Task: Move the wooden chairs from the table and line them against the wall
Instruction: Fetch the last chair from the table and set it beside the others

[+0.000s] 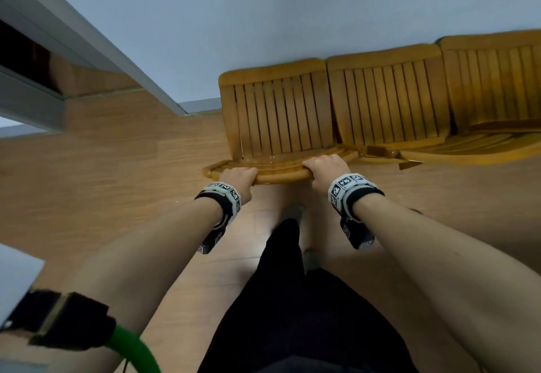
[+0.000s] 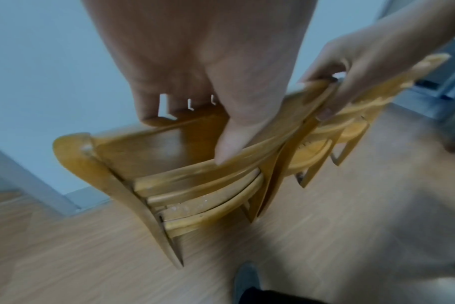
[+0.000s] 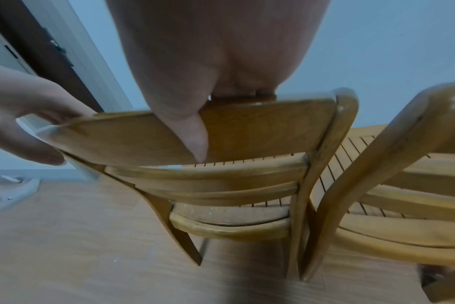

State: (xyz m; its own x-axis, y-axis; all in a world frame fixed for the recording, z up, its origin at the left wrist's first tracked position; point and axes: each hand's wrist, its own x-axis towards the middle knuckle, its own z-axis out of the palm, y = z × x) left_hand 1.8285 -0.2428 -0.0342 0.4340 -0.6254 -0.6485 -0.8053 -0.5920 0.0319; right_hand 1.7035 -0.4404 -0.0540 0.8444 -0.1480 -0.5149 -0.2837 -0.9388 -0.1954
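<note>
Three wooden chairs stand side by side with their slatted seats towards the pale wall (image 1: 263,6). Both my hands hold the curved top rail (image 1: 281,174) of the leftmost chair (image 1: 278,117). My left hand (image 1: 238,175) grips the rail near its left end, thumb on the near face (image 2: 226,144). My right hand (image 1: 322,164) grips it further right, thumb pressed on the rail's near face (image 3: 195,133). This chair's right post (image 3: 343,127) stands close against the middle chair (image 1: 389,103). The third chair (image 1: 497,85) is at the far right. The chair legs rest on the floor.
A grey metal door frame (image 1: 87,41) runs along the wall to the left, with a dark doorway behind it. Wood-look floor (image 1: 117,167) lies open to the left. My feet (image 1: 295,211) stand just behind the chair. A white object (image 3: 16,189) lies on the floor at the left.
</note>
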